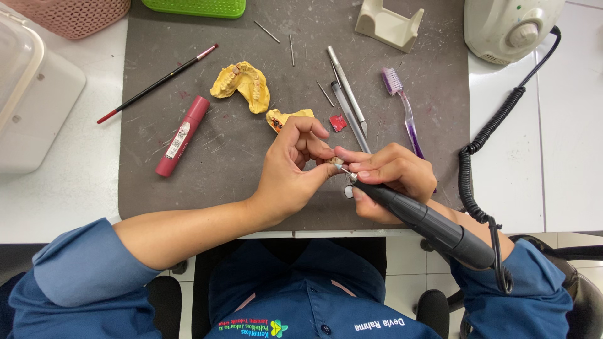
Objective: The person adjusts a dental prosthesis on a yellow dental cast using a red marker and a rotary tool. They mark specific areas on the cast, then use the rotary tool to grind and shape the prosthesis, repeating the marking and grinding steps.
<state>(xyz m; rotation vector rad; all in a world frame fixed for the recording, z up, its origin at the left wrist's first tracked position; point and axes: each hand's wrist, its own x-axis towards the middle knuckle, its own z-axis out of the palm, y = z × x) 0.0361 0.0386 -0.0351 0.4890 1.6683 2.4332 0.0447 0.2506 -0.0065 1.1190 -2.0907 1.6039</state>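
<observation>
The left hand (289,172) pinched a tiny pale dental piece (335,162) between closed fingers just above the grey mat (207,182) on the desk. The right hand (389,176) gripped the dark rotary handpiece (427,223) like a pen, its bur touching the piece. The piece looked light, stiff and probably brittle, best held by its edges. On the mat lay two yellow plaster casts (245,85), one toothbrush (402,107), one red tube (182,135), one thin brush (157,83)
</observation>
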